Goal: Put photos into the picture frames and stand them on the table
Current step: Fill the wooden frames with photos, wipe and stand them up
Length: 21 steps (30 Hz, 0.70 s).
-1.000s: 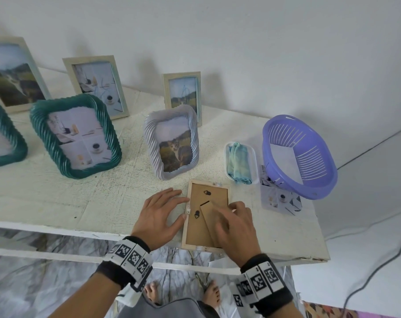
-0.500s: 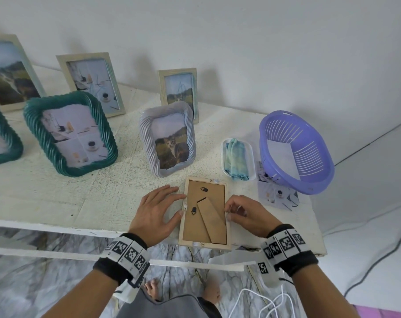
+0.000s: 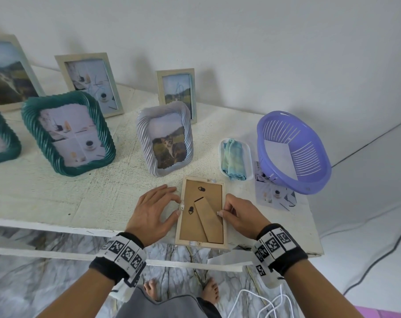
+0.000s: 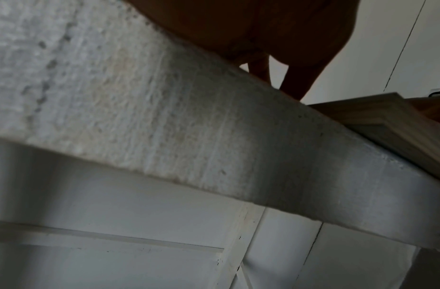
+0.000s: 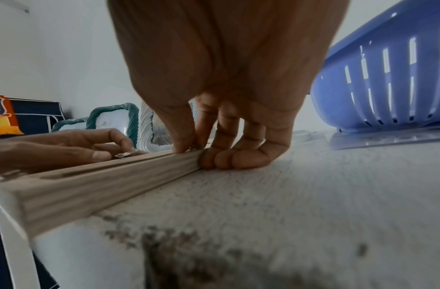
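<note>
A light wooden picture frame [image 3: 224, 226] lies face down at the table's front edge, its brown backboard [image 3: 190, 226] and flat easel stand [image 3: 208, 220] facing up. My left hand [image 3: 179, 205] lies on the table beside the frame's left edge, fingers mostly straight, with thumb and forefinger tips touching a small metal clip [image 3: 182, 206] there. My right hand [image 3: 221, 212] is at the right edge, where thumb and forefinger pinch a clip; in the right wrist view its other fingers [image 5: 229, 158] curl against the frame's side [image 5: 110, 185]. The left wrist view is dim, showing only the frame corner [image 4: 377, 117].
A purple basket [image 3: 309, 180] sits at the right on a loose photo sheet [image 3: 275, 196]. A white tray [image 3: 249, 157] with a blue cloth is beside it. Filled frames stand behind: lilac [image 3: 144, 138], teal [image 3: 107, 143], several wooden ones at the wall. The frame's near end overhangs the table edge [image 3: 57, 223].
My right hand has slid off the backboard and stand to the frame's right edge, uncovering the stand. The left hand has stayed at the left edge.
</note>
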### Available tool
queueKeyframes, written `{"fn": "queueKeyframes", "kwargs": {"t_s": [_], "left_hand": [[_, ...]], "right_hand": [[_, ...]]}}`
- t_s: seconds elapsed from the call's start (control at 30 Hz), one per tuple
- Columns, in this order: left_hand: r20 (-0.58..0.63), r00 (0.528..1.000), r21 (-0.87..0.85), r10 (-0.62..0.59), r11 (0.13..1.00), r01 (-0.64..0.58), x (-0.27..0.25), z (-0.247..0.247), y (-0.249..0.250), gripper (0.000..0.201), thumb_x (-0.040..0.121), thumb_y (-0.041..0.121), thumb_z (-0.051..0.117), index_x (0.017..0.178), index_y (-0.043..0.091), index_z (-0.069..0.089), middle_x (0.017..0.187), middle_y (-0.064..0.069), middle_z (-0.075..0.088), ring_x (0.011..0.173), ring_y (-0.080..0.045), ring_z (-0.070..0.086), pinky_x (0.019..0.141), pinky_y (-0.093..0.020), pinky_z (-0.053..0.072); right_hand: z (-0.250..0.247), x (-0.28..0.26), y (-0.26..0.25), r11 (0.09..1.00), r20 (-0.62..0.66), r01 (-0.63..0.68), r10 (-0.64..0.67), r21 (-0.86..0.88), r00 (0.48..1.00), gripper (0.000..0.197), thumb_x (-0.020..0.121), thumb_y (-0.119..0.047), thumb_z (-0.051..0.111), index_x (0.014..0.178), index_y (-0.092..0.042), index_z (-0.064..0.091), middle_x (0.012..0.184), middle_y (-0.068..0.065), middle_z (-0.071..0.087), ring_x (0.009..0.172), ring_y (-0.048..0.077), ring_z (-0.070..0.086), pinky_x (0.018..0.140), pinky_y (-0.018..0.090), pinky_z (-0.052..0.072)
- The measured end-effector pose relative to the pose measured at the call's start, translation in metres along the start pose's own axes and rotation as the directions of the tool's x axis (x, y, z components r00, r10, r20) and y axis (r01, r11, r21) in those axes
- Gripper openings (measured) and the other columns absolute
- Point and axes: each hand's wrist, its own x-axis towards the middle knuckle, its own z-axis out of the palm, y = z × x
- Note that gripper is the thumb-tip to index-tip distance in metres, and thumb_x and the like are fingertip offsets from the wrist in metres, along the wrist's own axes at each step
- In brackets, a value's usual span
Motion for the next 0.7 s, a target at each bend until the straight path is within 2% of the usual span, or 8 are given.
{"fn": "queueKeyframes", "kwargs": {"t_s": [0.17,0.33,0.53,0.6,0.7], "left_hand": [[-0.001,1.000,0.012,0.015,1.000,-0.015,-0.001,0.000,0.000,0.028,0.092,0.050,0.046,0.114,0.038,0.058,0.139,0.011,0.053,0.138,-0.011,0.038,0.111,-0.040,0.032],[0.091,0.991,0.116,0.097,0.987,-0.107,-0.002,0.002,0.001,0.031,0.097,0.042,0.038,0.121,0.045,0.058,0.143,0.006,0.051,0.141,-0.020,0.036,0.114,-0.046,0.024],[0.088,0.994,0.110,0.064,0.991,-0.073,-0.001,0.000,0.003,0.033,0.097,0.043,0.037,0.126,0.042,0.053,0.142,0.012,0.050,0.142,-0.014,0.035,0.117,-0.040,0.017],[0.078,0.996,0.099,0.047,0.994,-0.055,-0.001,0.001,0.004,0.037,0.097,0.045,0.037,0.131,0.038,0.051,0.142,0.014,0.050,0.141,-0.010,0.034,0.118,-0.037,0.016],[0.067,0.997,0.096,0.047,0.994,-0.054,0.000,0.001,0.003,0.042,0.097,0.047,0.037,0.134,0.034,0.051,0.142,0.014,0.051,0.141,-0.008,0.033,0.118,-0.034,0.015]], "right_hand": [[0.001,-0.002,-0.002,1.000,-0.014,-0.013,0.014,0.009,1.000,0.023,0.093,-0.028,0.060,0.080,-0.013,0.049,0.073,0.002,0.058,0.064,0.011,0.047,0.061,0.025,0.039],[-0.001,-0.001,-0.005,1.000,-0.010,-0.006,0.006,-0.013,1.000,0.022,0.093,-0.027,0.060,0.080,-0.013,0.049,0.070,0.000,0.056,0.061,0.009,0.044,0.058,0.024,0.035],[-0.003,-0.001,-0.007,0.999,0.001,0.003,-0.003,-0.055,1.000,0.021,0.092,-0.029,0.059,0.081,-0.015,0.047,0.075,0.001,0.056,0.066,0.013,0.047,0.062,0.029,0.041],[-0.003,0.002,-0.011,0.992,-0.031,0.002,-0.006,-0.127,1.000,0.019,0.091,-0.035,0.058,0.088,-0.019,0.048,0.086,-0.002,0.053,0.077,0.014,0.049,0.069,0.031,0.044],[-0.004,0.013,-0.018,0.981,-0.159,-0.020,-0.010,-0.191,0.987,0.028,0.093,-0.039,0.051,0.115,-0.022,0.050,0.107,-0.002,0.048,0.097,0.014,0.047,0.080,0.033,0.047]]}}
